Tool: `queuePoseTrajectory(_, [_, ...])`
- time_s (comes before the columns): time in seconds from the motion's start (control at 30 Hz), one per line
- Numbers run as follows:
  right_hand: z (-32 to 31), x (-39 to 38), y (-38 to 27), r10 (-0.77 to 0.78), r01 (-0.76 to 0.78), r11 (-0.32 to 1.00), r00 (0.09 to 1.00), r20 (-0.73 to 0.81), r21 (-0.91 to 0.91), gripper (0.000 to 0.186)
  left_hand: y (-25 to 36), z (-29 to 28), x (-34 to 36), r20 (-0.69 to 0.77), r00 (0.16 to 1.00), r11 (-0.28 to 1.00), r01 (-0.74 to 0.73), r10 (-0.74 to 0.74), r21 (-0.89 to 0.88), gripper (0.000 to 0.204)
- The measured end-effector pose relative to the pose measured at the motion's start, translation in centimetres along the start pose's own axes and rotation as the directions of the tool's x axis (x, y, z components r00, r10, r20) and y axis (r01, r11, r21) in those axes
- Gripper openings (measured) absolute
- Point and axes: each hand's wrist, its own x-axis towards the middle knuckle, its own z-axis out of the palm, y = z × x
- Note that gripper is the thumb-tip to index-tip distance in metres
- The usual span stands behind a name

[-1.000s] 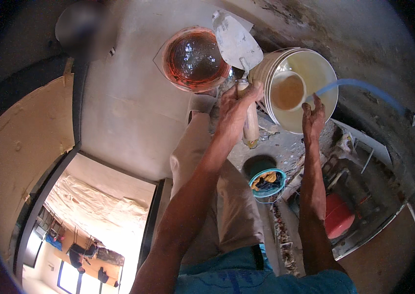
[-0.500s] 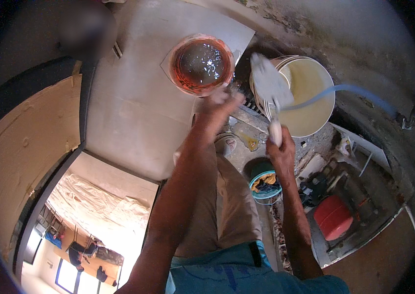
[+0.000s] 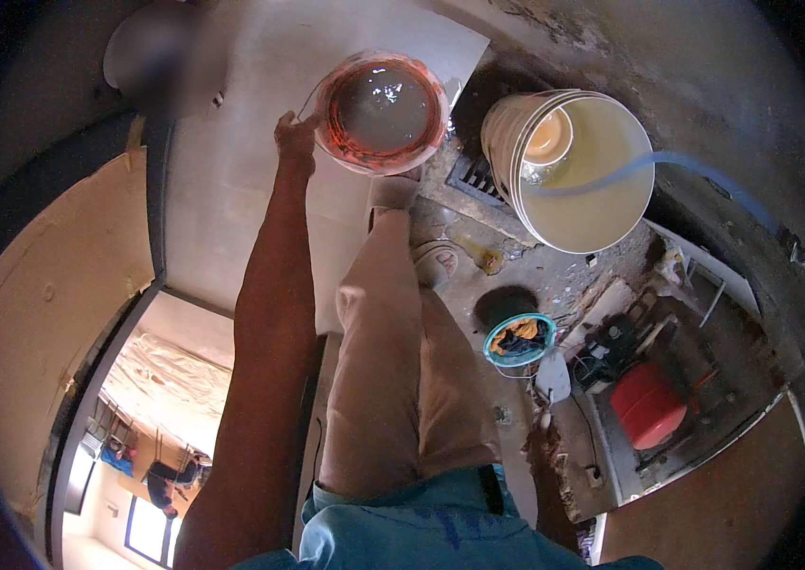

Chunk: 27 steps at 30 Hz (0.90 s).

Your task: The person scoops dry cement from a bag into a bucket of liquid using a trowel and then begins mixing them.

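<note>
An orange-stained bucket (image 3: 440, 123) of wet grey mix stands on the pale floor slab, its thin wire handle (image 3: 307, 100) lying to the left. My left hand (image 3: 296, 141) is closed at that handle, close to the bucket's left rim. My right arm hangs low on the right, with my right hand (image 3: 543, 439) in shadow and its fingers hard to make out. From it points a trowel (image 3: 553, 376), its pale blade beside the small teal bucket (image 3: 519, 359) that contains orange and dark cloths.
A large white bucket (image 3: 602, 223) of cloudy water has a pale bowl (image 3: 549, 138) inside and a blue hose (image 3: 697, 163) over its rim. A drain grate (image 3: 475, 180) lies beside it. At right sit a red rounded object (image 3: 648, 407) and a dark machine (image 3: 612, 347).
My left hand has moved left to the orange-stained bucket's handle. My right hand has brought the trowel down from over the white bucket to beside the teal bucket.
</note>
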Motion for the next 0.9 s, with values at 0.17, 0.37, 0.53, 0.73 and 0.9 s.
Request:
queuePoseTrajectory(0.17, [-3.4,0.8,12.2,0.251,-0.262,0.879,0.965,0.081,0.399,0.014,-3.5,-3.1,3.4,-0.235,0.966,0.966,-0.051,0.112,0.252,0.11])
queuePoseTrajectory(0.37, [1.8,-3.1,3.8,0.254,-0.255,0.771,0.963,0.085,0.584,0.023,-0.5,0.2,1.0,-0.097,0.994,0.99,0.04,-0.054,-0.138,0.054])
queuePoseTrajectory(0.53, [-0.3,-1.6,11.4,0.184,-0.209,0.767,0.977,0.104,0.607,0.03,2.0,0.3,-3.4,0.075,0.988,0.987,-0.13,0.137,-0.089,0.027])
queuePoseTrajectory(0.73, [-1.0,-0.3,7.5,0.017,-0.14,0.851,0.971,0.24,0.506,0.033,3.6,2.7,-11.2,0.1,0.982,0.984,-0.148,0.157,-0.098,0.027])
queuePoseTrajectory(0.9, [-0.1,2.8,3.7,0.029,-0.08,0.952,0.984,0.175,0.295,0.033,4.7,-2.0,-17.6,-0.073,0.997,0.972,-0.028,0.011,-0.233,0.024])
